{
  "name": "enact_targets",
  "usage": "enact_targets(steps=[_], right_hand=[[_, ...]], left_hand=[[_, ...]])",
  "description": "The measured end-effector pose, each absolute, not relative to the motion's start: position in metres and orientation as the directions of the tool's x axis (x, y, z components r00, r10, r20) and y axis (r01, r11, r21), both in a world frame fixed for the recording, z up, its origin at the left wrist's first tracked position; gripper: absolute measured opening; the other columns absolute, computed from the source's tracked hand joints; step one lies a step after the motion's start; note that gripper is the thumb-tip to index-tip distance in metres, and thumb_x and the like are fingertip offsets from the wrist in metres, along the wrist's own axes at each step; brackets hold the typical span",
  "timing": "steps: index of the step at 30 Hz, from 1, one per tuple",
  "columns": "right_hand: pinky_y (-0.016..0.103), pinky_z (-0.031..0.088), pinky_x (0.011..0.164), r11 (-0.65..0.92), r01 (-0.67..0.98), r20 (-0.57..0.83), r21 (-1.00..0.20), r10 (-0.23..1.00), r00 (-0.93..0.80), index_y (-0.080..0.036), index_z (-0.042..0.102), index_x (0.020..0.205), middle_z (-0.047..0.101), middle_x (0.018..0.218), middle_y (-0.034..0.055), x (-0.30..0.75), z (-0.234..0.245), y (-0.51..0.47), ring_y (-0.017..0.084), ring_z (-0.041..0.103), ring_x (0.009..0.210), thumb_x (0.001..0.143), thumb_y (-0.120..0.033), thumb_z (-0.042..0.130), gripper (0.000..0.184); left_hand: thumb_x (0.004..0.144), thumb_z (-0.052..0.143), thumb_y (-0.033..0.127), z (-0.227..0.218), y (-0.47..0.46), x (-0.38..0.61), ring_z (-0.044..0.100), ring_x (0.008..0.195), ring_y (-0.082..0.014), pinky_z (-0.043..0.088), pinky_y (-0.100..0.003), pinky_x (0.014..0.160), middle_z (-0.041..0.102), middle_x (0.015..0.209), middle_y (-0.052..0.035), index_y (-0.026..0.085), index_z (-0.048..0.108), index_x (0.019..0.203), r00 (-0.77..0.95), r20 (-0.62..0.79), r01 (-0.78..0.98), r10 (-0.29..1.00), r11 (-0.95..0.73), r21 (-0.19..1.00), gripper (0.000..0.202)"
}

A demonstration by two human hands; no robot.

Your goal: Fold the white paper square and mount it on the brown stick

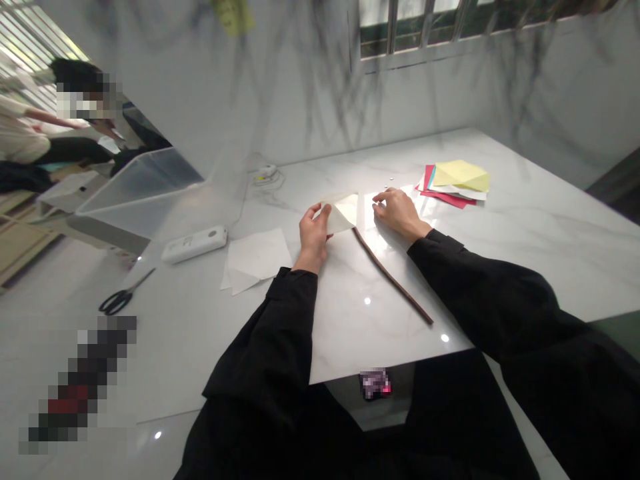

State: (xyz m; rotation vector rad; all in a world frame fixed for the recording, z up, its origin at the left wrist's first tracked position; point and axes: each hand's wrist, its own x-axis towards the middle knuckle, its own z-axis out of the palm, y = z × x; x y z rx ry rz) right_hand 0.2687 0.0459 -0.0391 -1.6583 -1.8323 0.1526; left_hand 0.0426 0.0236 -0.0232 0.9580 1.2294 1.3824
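My left hand pinches the left edge of a folded cream paper that lies on the white marble table. To the right of that paper, my right hand rests on the table with its fingers curled down; whether anything is under them is hidden. A thin brown stick runs from the paper's lower corner toward me, between my two black sleeves.
A stack of yellow, white, blue and red sheets lies beyond my right hand. White papers, a white remote-like device and black scissors sit to the left. A clear plastic box stands at far left, with another person behind it.
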Motion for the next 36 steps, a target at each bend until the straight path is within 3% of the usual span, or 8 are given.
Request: enact_targets(steps=[5,11,13,17,21,27,31,36], right_hand=[[0.040,0.057,0.097,0.364,0.649,0.488,-0.669,0.873,0.013,-0.019,0.081,0.111,0.078,0.116,0.0120,0.253,-0.026,0.037,0.026,0.072,0.099,0.107,-0.041,0.054,0.035],[0.030,0.058,0.070,0.336,0.302,0.337,-0.892,0.940,-0.051,-0.024,0.074,0.127,0.077,0.099,0.0051,0.223,-0.016,0.012,0.019,0.071,0.079,0.104,-0.079,0.039,0.069],[0.031,0.058,0.069,0.321,0.291,0.319,-0.902,0.946,-0.053,-0.024,0.073,0.130,0.078,0.100,0.0055,0.218,-0.019,0.009,0.020,0.070,0.079,0.101,-0.077,0.049,0.065],[0.035,0.061,0.080,0.344,0.322,0.360,-0.882,0.933,-0.012,-0.023,0.074,0.126,0.080,0.106,0.0070,0.219,-0.026,0.015,0.022,0.072,0.087,0.090,-0.054,0.072,0.048],[0.036,0.062,0.084,0.308,0.274,0.349,-0.911,0.930,0.115,-0.020,0.072,0.124,0.080,0.110,0.0096,0.226,-0.031,0.027,0.024,0.074,0.096,0.093,-0.048,0.065,0.043],[0.035,0.062,0.075,0.152,0.219,0.202,-0.964,0.953,0.227,-0.017,0.064,0.136,0.079,0.102,0.0111,0.232,-0.035,0.037,0.025,0.075,0.089,0.099,-0.056,0.055,0.055],[0.039,0.064,0.082,0.200,0.318,0.271,-0.927,0.943,0.195,-0.023,0.056,0.147,0.077,0.112,0.0105,0.229,-0.031,0.030,0.027,0.075,0.099,0.101,-0.064,0.055,0.061],[0.053,0.059,0.107,0.411,0.462,0.488,-0.785,0.871,0.054,-0.026,0.038,0.162,0.057,0.155,0.0172,0.219,-0.027,0.018,0.037,0.059,0.138,0.085,-0.059,0.081,0.094]], left_hand=[[0.075,0.092,0.053,-0.026,0.027,0.041,0.068,0.075,-0.0156,0.052,-0.023,0.064,0.075,0.095,-0.0047,0.022,0.067,0.120,-0.147,-0.010,-0.175,0.989,-0.016,0.984,0.061],[0.068,0.095,0.046,-0.029,0.030,0.038,0.069,0.074,-0.0172,0.053,-0.026,0.066,0.076,0.092,-0.0054,0.020,0.069,0.115,-0.146,0.127,-0.121,0.981,-0.146,0.982,0.060],[0.069,0.094,0.046,-0.029,0.029,0.037,0.068,0.074,-0.0177,0.052,-0.026,0.067,0.075,0.090,-0.0048,0.020,0.070,0.114,-0.153,0.152,-0.086,0.977,-0.166,0.982,0.058],[0.071,0.093,0.042,-0.029,0.027,0.040,0.069,0.077,-0.0185,0.054,-0.026,0.070,0.074,0.093,-0.0051,0.020,0.070,0.119,-0.111,0.161,-0.066,0.981,-0.169,0.983,0.057],[0.065,0.093,0.025,-0.029,0.024,0.045,0.070,0.082,-0.0182,0.056,-0.027,0.074,0.076,0.103,-0.0066,0.022,0.067,0.128,0.006,0.185,-0.021,0.983,-0.184,0.983,0.069],[0.061,0.093,0.014,-0.030,0.022,0.049,0.066,0.071,-0.0141,0.057,-0.027,0.069,0.076,0.106,-0.0056,0.026,0.066,0.137,0.041,0.199,0.049,0.979,-0.201,0.978,0.082],[0.073,0.087,0.021,-0.033,0.028,0.045,0.063,0.069,-0.0143,0.054,-0.026,0.066,0.076,0.095,-0.0045,0.024,0.074,0.126,-0.075,0.234,0.089,0.969,-0.227,0.970,0.054],[0.088,0.079,0.042,-0.037,0.034,0.037,0.059,0.060,-0.0144,0.047,-0.026,0.058,0.073,0.076,-0.0031,0.019,0.079,0.104,-0.183,0.213,0.084,0.960,-0.201,0.976,0.028]])
